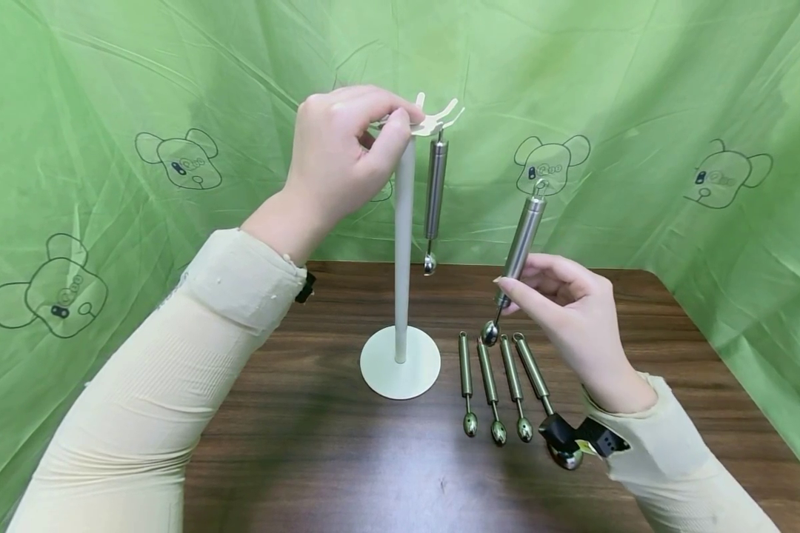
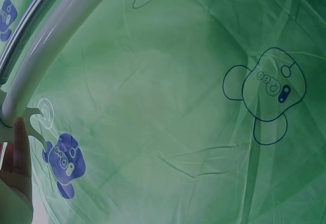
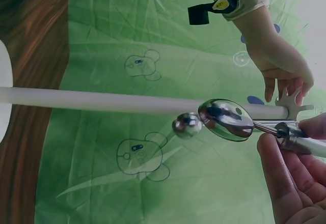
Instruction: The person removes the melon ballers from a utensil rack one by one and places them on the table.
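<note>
My right hand [image 1: 570,318] pinches a steel melon baller [image 1: 525,229] by the lower handle, tilted with its loop up and scoop down. In the right wrist view its oval scoop [image 3: 224,119] shows a small hole. At the top of a white stand [image 1: 403,274], my left hand [image 1: 353,141] grips the hooked rack [image 1: 436,122] between thumb and fingers. Another melon baller [image 1: 436,189] hangs from one of the hooks. In the left wrist view only a fingertip [image 2: 20,137] touches the rack beside the pole.
Several more scoops [image 1: 487,374] lie side by side on the wooden table [image 1: 293,444], right of the stand's round base [image 1: 400,381]. The right wrist camera [image 1: 600,437] partly covers the rightmost one. Green cloth [image 1: 260,59] with bear drawings surrounds the table.
</note>
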Demonstrator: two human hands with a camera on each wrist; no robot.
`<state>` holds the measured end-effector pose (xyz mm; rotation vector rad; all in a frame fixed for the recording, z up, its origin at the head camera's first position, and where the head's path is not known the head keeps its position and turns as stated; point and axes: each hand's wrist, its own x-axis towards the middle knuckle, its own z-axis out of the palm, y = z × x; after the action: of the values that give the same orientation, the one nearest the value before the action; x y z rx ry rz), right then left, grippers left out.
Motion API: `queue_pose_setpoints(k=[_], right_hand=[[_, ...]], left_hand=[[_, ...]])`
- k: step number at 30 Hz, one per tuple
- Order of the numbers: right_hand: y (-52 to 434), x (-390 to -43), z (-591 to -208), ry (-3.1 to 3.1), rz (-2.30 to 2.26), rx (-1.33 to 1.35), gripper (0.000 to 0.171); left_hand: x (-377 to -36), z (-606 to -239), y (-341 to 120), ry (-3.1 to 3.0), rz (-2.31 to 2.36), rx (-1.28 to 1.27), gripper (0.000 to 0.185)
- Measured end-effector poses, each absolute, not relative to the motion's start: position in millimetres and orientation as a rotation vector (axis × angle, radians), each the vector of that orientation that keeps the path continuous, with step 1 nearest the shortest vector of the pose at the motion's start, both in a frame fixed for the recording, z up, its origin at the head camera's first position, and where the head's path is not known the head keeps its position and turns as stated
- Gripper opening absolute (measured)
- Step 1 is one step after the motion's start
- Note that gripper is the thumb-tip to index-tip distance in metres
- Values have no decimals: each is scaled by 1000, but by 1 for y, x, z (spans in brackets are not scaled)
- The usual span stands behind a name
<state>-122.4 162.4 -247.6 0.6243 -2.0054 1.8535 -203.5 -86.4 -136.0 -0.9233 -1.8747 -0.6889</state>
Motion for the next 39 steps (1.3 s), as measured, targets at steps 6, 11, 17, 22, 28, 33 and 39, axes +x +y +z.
queue_pose_setpoints(k=[6, 11, 17, 22, 28, 33, 39], right_hand=[[171, -117, -256, -2015, 1846, 628, 23], [176, -113, -266, -1997, 1861, 658, 24], [183, -107, -275, -2009, 1812, 628, 24], [191, -99, -285, -2004, 1837, 597, 24], [202, -93, -296, -2011, 1855, 536, 23], [211, -89, -304, -2038, 1860, 433, 24], [220, -85, -311, -2083, 1838, 368, 24]], left_hand=[[-203, -137, -85, -1861, -691, -927, 31], [-203, -136, -85, -1856, -692, -927, 31], [-203, -137, -85, -1856, -707, -925, 31], [-203, -137, -84, -1849, -714, -929, 30], [-202, -137, -83, -1846, -708, -929, 31], [-202, -137, -84, -1849, -702, -920, 31], [-201, -137, -84, -1852, -694, -915, 31]])
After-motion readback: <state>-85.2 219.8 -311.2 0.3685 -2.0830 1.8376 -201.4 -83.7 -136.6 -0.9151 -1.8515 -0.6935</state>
